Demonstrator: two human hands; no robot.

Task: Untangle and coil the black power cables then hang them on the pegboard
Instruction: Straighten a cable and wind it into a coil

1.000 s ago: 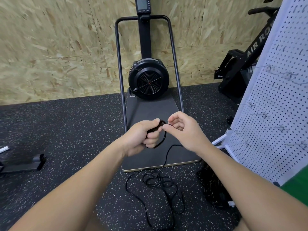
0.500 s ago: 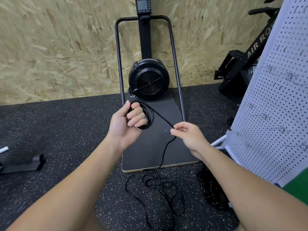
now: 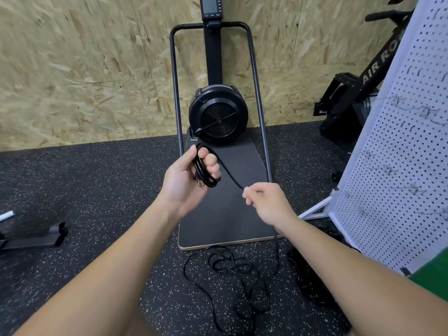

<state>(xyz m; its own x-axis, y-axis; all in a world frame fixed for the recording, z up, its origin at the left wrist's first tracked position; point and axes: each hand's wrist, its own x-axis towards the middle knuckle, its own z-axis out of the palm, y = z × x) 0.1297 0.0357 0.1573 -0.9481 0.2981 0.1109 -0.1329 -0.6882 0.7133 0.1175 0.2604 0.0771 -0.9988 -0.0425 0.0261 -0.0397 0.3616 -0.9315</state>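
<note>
A person's left hand [image 3: 191, 180] grips a small coil [image 3: 206, 170] of black cable while the right hand [image 3: 266, 202] pinches the taut strand, feeding slack from the tangle [image 3: 232, 282] on the floor; the pegboard [image 3: 397, 166] waits alongside.

Even, soft indoor light, decently bright, no harsh shadows or glare. Wide-angle bend obvious: pegboard [image 3: 397, 151] at right edge leans hard, wall [image 3: 84, 69] seams curve. Slight motion blur on right hand [image 3: 268, 202] and wall texture. Forearms near bottom edge soft, stretched.
</note>
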